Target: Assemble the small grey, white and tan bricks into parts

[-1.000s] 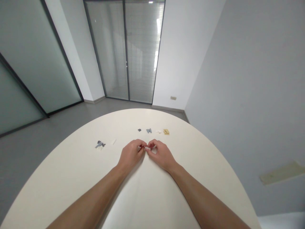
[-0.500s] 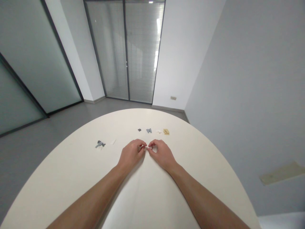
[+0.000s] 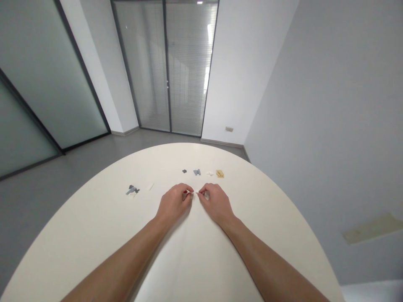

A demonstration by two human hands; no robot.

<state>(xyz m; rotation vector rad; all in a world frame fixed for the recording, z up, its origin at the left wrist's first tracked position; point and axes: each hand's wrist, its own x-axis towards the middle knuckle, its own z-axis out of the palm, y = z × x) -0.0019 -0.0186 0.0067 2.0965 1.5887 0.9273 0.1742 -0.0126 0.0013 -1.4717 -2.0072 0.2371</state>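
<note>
Close together over the middle of the white table, my left hand (image 3: pixel 175 201) and my right hand (image 3: pixel 215 202) face each other, thumb and forefinger pinched on each. Between the fingertips shows a tiny white piece (image 3: pixel 194 192), too small to name; both pinches meet at it. Just beyond the hands lie a small dark piece (image 3: pixel 184 171), blue-grey pieces (image 3: pixel 197 172), small white pieces (image 3: pixel 210 173) and a tan piece with dark marks (image 3: pixel 220 173). To the left of my left hand is a pile of grey and dark pieces (image 3: pixel 132 191), with a thin white strip (image 3: pixel 151 186) beside it.
The round white table (image 3: pixel 94 235) has a curved edge on all visible sides. Behind it stand a glass door with blinds (image 3: pixel 185 75) and frosted glass panels (image 3: pixel 40 75). A grey wall (image 3: pixel 340 105) rises at the right.
My right hand's fingertips have shifted slightly to the right, away from the left ones. The white piece between them shows more plainly. The pieces on the table have not moved.
</note>
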